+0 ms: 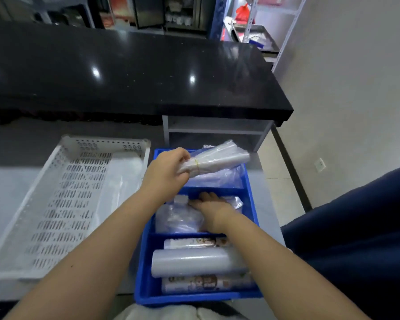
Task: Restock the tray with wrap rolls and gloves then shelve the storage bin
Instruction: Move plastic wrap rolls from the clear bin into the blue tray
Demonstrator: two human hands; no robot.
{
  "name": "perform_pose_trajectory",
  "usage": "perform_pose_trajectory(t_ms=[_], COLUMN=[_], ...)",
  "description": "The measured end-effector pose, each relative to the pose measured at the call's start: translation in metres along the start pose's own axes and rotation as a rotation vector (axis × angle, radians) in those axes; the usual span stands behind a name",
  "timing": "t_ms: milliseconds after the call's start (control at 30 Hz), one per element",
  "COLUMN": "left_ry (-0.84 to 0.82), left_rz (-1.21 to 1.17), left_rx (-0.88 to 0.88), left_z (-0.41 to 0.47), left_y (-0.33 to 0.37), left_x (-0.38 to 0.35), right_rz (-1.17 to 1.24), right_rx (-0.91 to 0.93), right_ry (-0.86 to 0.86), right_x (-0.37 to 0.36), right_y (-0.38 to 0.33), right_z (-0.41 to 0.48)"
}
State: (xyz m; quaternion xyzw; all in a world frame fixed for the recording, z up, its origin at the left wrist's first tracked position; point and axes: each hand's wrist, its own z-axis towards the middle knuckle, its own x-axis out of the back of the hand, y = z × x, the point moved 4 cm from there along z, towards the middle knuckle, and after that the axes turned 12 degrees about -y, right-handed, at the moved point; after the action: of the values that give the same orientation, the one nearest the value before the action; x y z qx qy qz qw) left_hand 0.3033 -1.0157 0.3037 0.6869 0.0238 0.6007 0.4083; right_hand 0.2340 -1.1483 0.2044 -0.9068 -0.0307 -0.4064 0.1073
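A blue divided bin (pixel 146 269) stands in front of me on the grey counter. My left hand (pixel 166 172) is shut on a rolled bundle of clear plastic (pixel 217 158) tied with a rubber band, held above the bin's far compartment. In the middle compartment my right hand (pixel 210 207) lies flat on clear plastic packets (pixel 180 218), fingers spread. The near compartment holds a plain wrap roll (pixel 194 262) between two printed wrap rolls (pixel 203 284). To the left of the bin sits a white perforated tray (pixel 62 199) with a clear plastic sheet lying inside it.
A black glossy countertop (pixel 136 72) runs across behind the bin and tray. Under its right end is a grey open shelf (pixel 217 130). Metal racks (pixel 259 26) stand at the far right. A person's dark blue sleeve (pixel 356 227) is at the right edge.
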Motion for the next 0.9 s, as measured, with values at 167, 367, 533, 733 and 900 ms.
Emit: perform_pose_trajectory(t_ms=[167, 367, 533, 733, 900], left_ry=[0.101, 0.171, 0.119, -0.098, -0.366], left_rz=[-0.011, -0.04, -0.026, -0.053, -0.116], left_rx=[0.091, 0.134, 0.109, 0.082, 0.019], left_z=[-0.015, -0.036, -0.034, -0.02, -0.019], left_y=[0.003, -0.003, 0.0, 0.014, 0.022], left_x=[0.0, 0.014, 0.038, 0.026, -0.031], right_rz=[0.085, -0.059, -0.224, -0.221, -0.172], right_rx=[0.125, 0.229, 0.229, 0.157, 0.094], right_ry=[-0.023, 0.302, 0.493, 0.587, 0.545], right_x=[-0.004, 0.012, 0.041, 0.052, 0.027], right_y=[0.0, -0.009, -0.018, 0.002, 0.022], right_z=[0.001, -0.033, -0.072, -0.118, -0.142])
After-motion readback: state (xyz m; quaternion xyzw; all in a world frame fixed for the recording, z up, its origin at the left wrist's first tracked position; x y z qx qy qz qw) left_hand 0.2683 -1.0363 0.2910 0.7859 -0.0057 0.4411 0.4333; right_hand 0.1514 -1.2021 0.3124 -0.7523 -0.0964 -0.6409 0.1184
